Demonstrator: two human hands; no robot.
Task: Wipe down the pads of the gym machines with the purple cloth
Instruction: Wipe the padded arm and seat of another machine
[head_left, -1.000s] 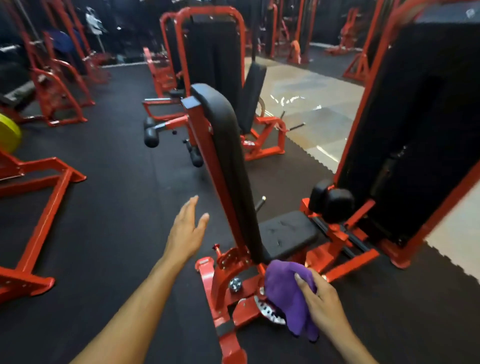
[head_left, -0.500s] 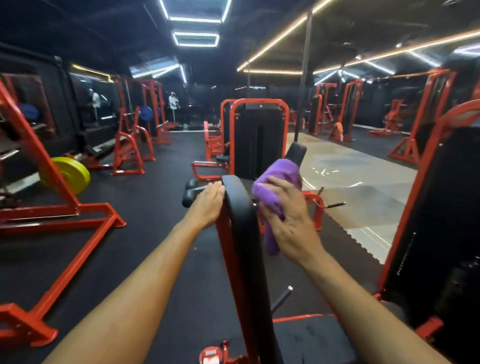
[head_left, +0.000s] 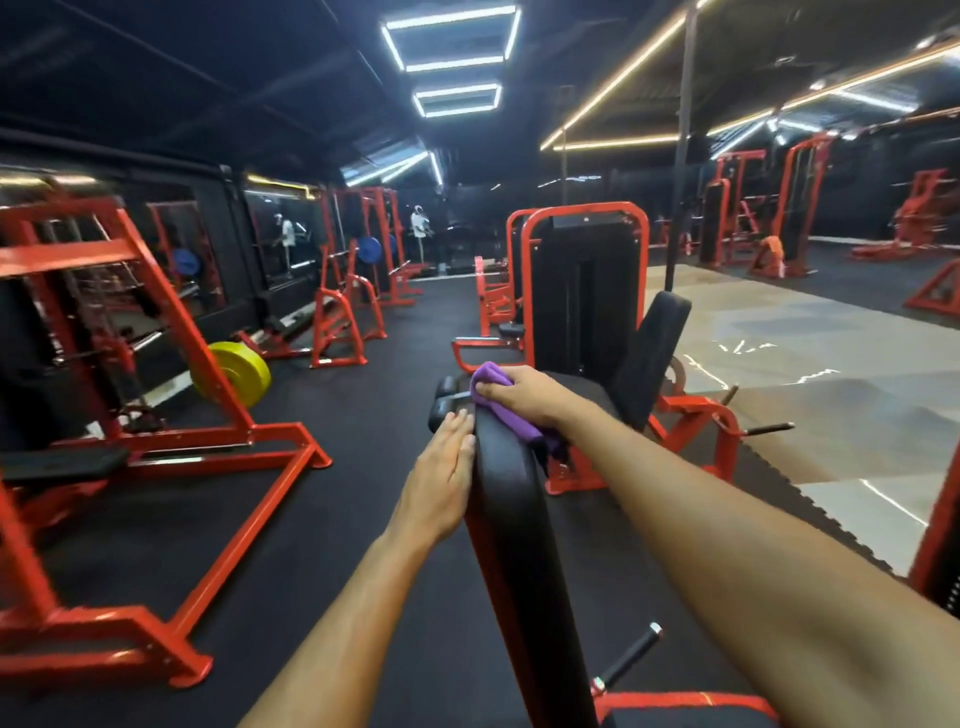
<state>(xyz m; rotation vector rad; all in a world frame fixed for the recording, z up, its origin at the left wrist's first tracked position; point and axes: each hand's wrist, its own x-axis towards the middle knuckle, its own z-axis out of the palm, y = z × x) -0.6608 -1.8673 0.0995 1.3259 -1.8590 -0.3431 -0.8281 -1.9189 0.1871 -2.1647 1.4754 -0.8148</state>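
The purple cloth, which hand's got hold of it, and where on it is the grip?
The right hand grips the purple cloth at its bunched upper end atop the back pad; the left hand holds nothing.

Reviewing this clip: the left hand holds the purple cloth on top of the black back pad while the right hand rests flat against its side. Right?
Hands are swapped. The head view shows the right hand holding the purple cloth on the black back pad; the left hand rests flat.
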